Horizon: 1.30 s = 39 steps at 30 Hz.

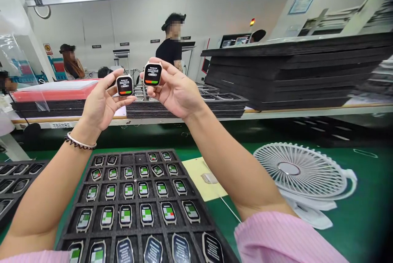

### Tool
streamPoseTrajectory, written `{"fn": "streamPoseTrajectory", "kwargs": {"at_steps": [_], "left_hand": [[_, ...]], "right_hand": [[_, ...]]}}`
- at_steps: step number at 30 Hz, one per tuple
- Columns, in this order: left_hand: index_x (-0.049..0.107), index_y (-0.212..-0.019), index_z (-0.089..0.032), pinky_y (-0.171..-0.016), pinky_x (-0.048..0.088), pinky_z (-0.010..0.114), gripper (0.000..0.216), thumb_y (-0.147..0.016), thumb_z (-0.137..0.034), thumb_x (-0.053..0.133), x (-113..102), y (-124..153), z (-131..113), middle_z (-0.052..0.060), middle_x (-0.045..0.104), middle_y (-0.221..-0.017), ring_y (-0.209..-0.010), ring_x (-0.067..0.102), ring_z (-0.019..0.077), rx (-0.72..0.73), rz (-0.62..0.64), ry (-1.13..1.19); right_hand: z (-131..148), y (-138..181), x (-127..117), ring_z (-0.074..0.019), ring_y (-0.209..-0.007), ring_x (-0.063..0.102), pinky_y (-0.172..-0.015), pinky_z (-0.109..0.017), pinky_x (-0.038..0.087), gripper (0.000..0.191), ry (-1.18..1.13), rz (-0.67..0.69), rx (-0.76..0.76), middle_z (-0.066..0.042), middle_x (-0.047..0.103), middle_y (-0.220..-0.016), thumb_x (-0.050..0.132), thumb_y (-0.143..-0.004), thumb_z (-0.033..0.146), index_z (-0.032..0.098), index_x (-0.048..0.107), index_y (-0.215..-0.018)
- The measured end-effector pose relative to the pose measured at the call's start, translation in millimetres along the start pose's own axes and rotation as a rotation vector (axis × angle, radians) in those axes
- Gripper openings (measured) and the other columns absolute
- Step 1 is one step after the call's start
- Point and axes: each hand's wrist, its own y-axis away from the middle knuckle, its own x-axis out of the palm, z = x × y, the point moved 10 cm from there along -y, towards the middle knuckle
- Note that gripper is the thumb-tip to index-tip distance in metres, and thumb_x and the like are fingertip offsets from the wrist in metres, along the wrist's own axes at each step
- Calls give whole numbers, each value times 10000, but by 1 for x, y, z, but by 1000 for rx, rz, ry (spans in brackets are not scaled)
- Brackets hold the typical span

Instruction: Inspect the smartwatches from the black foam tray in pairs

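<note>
The text on both lit screens is too small to be read; only a red-and-green bar can be made out low on each. The backs and most side edges of the two pieces are hidden by the fingers, and the nearest row of the black foam tray (132, 159) is cut off by the bottom edge.

Both forearms are raised from the lower corners toward the middle of the view, above the tray. The left hand (101, 101), with a bracelet (80, 142) at its wrist, is closed on the left watch body (124, 86), which is pinched at its sides between thumb and fingertips. The right hand (175, 89) is closed likewise on the right watch body (152, 74), which is held slightly higher, just beside the other and apart from it.

Each screen is turned toward the camera with its long axis roughly upright, the right one tilted a little. A white fan (299, 173) is seen lying on the green table (362, 214) to the right.
</note>
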Motion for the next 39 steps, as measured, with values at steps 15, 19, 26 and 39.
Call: {"fn": "streamPoseTrajectory", "kwargs": {"at_steps": [15, 19, 26, 39], "left_hand": [[627, -1224, -194, -792, 593, 338, 431, -794, -181, 644, 11, 7, -12, 61, 698, -1043, -751, 693, 156, 78, 36, -115], [607, -1263, -191, -768, 596, 306, 563, -717, -107, 719, 4, 19, 1, 24, 673, -938, -703, 699, 138, 42, 52, -151], [576, -1264, -174, -681, 597, 273, 586, -716, -162, 785, -17, 94, 69, 44, 711, -920, -679, 727, 168, -282, 69, -143], [572, -1184, -168, -624, 559, 229, 546, -697, -183, 818, -56, 135, 163, 48, 720, -966, -637, 683, 118, -466, -46, -142]], "right_hand": [[-3, -1, 9, -115, -621, 617, -605, -251, 527, 123, 2, 60, -10, -29, 691, -966, 553, -1046, 242, 211, 585, -1161], [-16, 14, 4, -132, -614, 630, -603, -265, 543, 111, -32, 55, 40, -39, 703, -930, 542, -1034, 204, 204, 591, -1133], [-87, 97, -3, -159, -617, 678, -585, -259, 551, 187, -143, 68, 317, -98, 738, -966, 640, -961, 225, 159, 619, -1134], [-186, 149, -22, -156, -712, 719, -662, -236, 552, 437, -211, -30, 523, -34, 714, -934, 822, -791, 228, 179, 596, -1162]]}}
